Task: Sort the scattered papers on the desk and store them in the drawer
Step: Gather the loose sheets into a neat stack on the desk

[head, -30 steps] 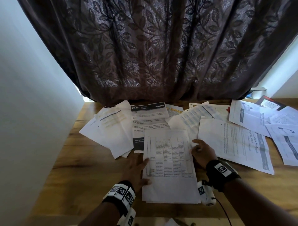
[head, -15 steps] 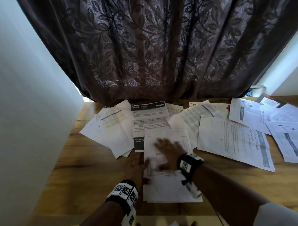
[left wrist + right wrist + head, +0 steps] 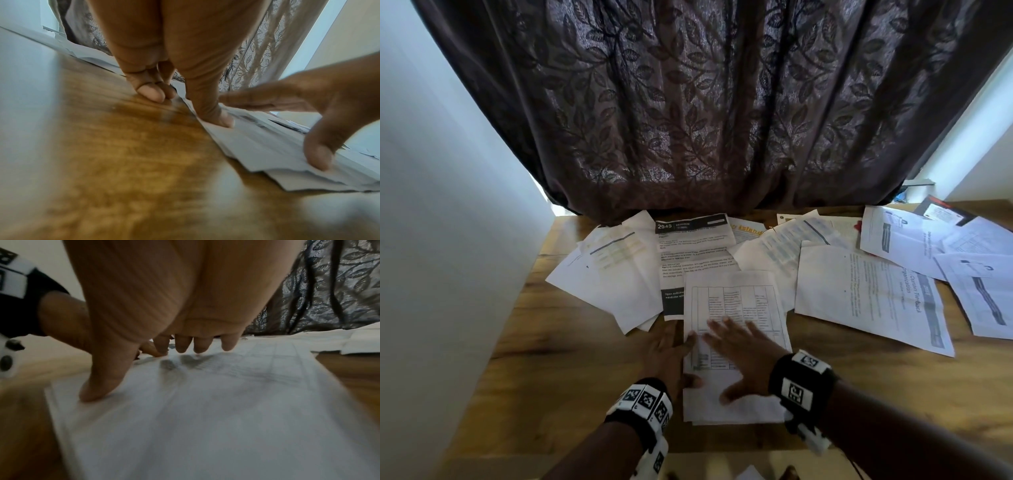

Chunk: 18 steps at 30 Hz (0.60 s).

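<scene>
A small stack of white papers (image 3: 736, 301), topped by a sheet with a printed table, lies near the front middle of the wooden desk (image 3: 571, 370). My right hand (image 3: 743, 363) lies flat on the stack with fingers spread, thumb (image 3: 98, 386) and fingertips pressing the top sheet (image 3: 205, 410). My left hand (image 3: 667, 353) rests flat on the desk against the stack's left edge, its thumb (image 3: 213, 113) on the paper stack (image 3: 267, 146). Many loose sheets (image 3: 866, 291) fan out across the back of the desk. No drawer is in view.
A dark leaf-patterned curtain (image 3: 705, 102) hangs behind the desk. A white wall (image 3: 441, 240) borders the left side. Overlapping sheets (image 3: 616, 270) lie at the back left, more papers (image 3: 969, 267) and a dark booklet (image 3: 941, 214) at the far right.
My right hand has moved from the stack's right edge onto the top sheet and slid toward me. The left hand stays at the stack's left edge.
</scene>
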Motion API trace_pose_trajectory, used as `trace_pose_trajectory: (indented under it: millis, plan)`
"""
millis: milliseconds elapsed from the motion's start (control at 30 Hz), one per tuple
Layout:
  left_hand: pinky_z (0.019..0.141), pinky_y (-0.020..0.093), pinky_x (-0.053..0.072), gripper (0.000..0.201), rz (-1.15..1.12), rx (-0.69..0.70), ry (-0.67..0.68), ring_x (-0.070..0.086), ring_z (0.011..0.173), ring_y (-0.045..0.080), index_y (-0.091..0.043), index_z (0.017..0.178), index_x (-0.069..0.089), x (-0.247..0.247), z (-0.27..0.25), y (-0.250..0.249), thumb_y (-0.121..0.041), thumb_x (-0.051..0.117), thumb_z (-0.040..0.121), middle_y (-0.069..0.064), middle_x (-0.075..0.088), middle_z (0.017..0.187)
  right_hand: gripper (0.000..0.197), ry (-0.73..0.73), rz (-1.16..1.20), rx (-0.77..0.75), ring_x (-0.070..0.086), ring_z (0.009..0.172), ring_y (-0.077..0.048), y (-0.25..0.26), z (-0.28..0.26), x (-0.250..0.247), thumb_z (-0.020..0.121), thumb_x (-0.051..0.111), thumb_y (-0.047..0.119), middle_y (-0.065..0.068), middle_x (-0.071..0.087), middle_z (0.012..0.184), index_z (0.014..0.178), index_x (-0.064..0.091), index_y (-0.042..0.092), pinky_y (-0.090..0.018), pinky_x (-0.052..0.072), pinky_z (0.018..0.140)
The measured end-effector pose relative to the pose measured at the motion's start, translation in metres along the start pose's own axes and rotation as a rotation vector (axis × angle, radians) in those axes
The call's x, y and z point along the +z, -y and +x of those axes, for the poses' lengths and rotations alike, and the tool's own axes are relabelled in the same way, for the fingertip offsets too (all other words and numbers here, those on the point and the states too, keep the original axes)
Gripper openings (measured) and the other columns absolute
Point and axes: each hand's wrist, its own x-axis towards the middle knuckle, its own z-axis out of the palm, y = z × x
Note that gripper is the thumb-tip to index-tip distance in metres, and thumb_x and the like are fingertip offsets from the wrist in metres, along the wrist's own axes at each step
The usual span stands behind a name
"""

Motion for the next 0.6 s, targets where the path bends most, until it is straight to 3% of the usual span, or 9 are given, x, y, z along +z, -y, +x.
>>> trace_pose_trajectory:
  millis: [100,233,300,433,500,533,600]
  plan:
    - [0.121,0.040,-0.002,0.095,0.033,0.024,0.026,-0.010,0.150,0.028,-0.030,0.155,0.013,0.000,0.000,0.002,-0.046,0.072,0.082,0.005,-0.010,0.164,0.115,0.050,-0.012,0.011,-0.018,0.152,-0.021,-0.008,-0.015,0.019,0.077,0.060,0.076,0.005,-0.021,0.166,0.157,-0.013,0.035,-0.053,-0.010,0.120]
    - [0.121,0.041,-0.003,0.096,0.054,0.038,0.065,-0.012,0.150,0.029,-0.031,0.155,0.008,-0.003,-0.003,0.001,-0.046,0.070,0.083,0.006,-0.013,0.163,0.124,0.072,0.083,0.189,-0.022,0.151,-0.015,-0.056,-0.048,0.020,0.071,0.061,0.081,0.016,-0.030,0.158,0.155,-0.020,0.039,-0.049,-0.010,0.123]
    - [0.120,0.041,-0.003,0.096,0.051,0.051,0.059,-0.012,0.150,0.028,-0.032,0.155,0.008,-0.002,-0.004,0.001,-0.046,0.070,0.083,0.005,-0.013,0.163,0.124,0.055,0.126,0.284,-0.022,0.151,-0.014,-0.078,-0.062,0.017,0.072,0.064,0.077,0.015,-0.029,0.157,0.156,-0.017,0.037,-0.045,-0.012,0.123]
    - [0.121,0.041,-0.002,0.095,-0.002,0.060,0.035,-0.010,0.150,0.026,-0.033,0.155,0.012,-0.005,-0.008,0.006,-0.048,0.071,0.082,0.002,-0.012,0.164,0.108,-0.049,0.220,0.367,-0.014,0.153,-0.015,-0.093,-0.079,0.017,0.080,0.060,0.073,0.009,-0.015,0.167,0.159,-0.003,0.034,-0.047,-0.003,0.126]
    - [0.123,0.044,0.010,0.095,-0.026,0.092,0.008,0.001,0.151,0.024,-0.032,0.155,0.016,-0.006,-0.008,0.005,-0.050,0.072,0.080,-0.001,-0.002,0.164,0.094,-0.178,0.306,0.401,-0.007,0.154,-0.016,-0.092,-0.089,0.016,0.086,0.059,0.066,0.010,-0.003,0.167,0.159,0.010,0.034,-0.044,0.002,0.126]
    - [0.121,0.043,0.022,0.091,-0.068,0.102,-0.024,0.013,0.149,0.022,-0.032,0.153,0.021,-0.011,-0.012,0.007,-0.050,0.072,0.080,-0.003,0.009,0.163,0.086,-0.237,0.338,0.408,-0.004,0.154,-0.015,-0.094,-0.087,0.018,0.088,0.060,0.061,0.012,0.003,0.166,0.158,0.017,0.035,-0.044,0.005,0.127]
    - [0.103,0.027,0.044,0.068,-0.157,0.152,-0.131,0.042,0.129,0.011,-0.031,0.142,0.039,-0.017,-0.009,0.006,-0.047,0.070,0.083,-0.010,0.038,0.145,0.069,-0.345,0.385,0.421,0.000,0.151,-0.008,-0.101,-0.091,0.021,0.088,0.061,0.056,0.019,0.010,0.162,0.150,0.033,0.042,-0.044,0.015,0.126]
